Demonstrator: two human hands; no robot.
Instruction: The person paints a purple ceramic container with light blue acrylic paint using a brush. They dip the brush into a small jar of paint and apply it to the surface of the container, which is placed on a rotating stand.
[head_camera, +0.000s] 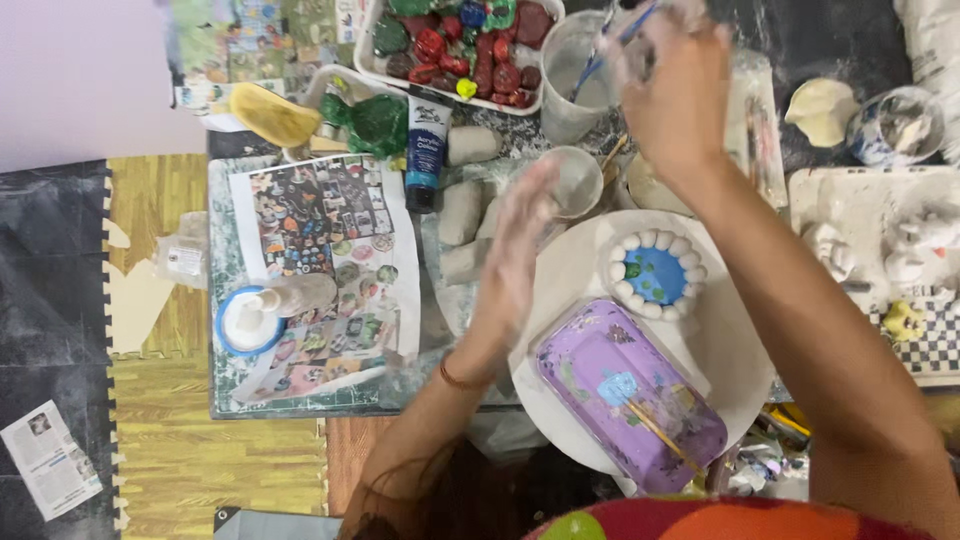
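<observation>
My left hand is open and flat, blurred, hovering over the left edge of a round white board and beside a small clear cup. My right hand is raised at the top and closed on a thin blue-handled paintbrush, whose tip points into a tall clear plastic cup. On the board sits a round clay dish with a blue centre and a rim of white beads. In front of it lies a purple rectangular tray with a wooden stick across it.
A white tray of red and green painted stones stands at the back. A blue paint tube, plain grey stones, a printed picture sheet and a lying glue bottle are to the left. White clay figures sit on the right.
</observation>
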